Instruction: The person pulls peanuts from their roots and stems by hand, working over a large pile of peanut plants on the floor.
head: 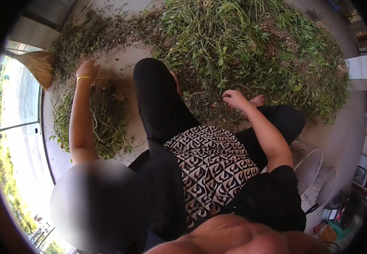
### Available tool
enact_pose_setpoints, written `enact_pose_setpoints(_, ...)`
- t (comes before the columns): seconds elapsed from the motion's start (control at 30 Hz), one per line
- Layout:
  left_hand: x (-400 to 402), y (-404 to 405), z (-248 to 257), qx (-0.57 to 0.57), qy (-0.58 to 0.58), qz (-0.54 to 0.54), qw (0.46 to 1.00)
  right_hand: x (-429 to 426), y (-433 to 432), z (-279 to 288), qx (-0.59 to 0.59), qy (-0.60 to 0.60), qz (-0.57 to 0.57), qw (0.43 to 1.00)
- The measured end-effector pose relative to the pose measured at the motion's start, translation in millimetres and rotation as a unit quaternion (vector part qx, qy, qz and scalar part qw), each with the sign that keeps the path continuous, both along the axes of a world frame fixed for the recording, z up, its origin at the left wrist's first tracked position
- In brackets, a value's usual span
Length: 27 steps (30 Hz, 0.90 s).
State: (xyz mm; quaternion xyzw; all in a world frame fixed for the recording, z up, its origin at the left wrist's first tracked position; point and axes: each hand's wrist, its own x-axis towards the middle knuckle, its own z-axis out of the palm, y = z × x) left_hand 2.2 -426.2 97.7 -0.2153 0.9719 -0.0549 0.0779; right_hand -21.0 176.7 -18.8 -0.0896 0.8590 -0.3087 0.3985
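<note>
My left hand [87, 70], with a yellow band at the wrist, is at the root end of a bundle of pulled plants [107, 127] on the left. Its fingers are curled and blurred against the brown roots, so whether they grip them cannot be told. My right hand [236, 100] hovers near my foot [259, 100], at the near edge of a large heap of uprooted green plants [221, 47], likely peanut plants. Its fingers are loosely bent and apart, with nothing visible in them. Pale pods [275, 30] show among the roots in the heap.
Darker, wilted plants [88, 38] lie at the upper left beside a straw broom [40, 66]. My raised knee [151, 73] stands between bundle and heap. Round woven baskets [309, 171] are at the right. A glass door [18, 95] borders the left; a blurred patch covers the lower left.
</note>
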Motion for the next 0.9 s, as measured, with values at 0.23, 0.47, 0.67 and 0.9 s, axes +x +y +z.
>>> enact_pose_setpoints(0.23,-102,264,31,0.383,0.102,-0.298,0.868,-65,17,0,0.063,0.110,0.028,0.992)
enact_pose_setpoints(0.47,-132,387,-35,0.390,-0.051,-0.396,0.830,-150,54,13,0.120,0.254,-0.010,0.960)
enact_pose_setpoints(0.67,-169,384,-54,0.469,-0.142,-0.393,0.778,-262,34,14,0.029,0.456,-0.132,0.880)
enact_pose_setpoints(0.9,-189,377,-59,0.436,-0.185,-0.375,0.797,-254,-54,-36,0.209,0.327,0.256,0.885)
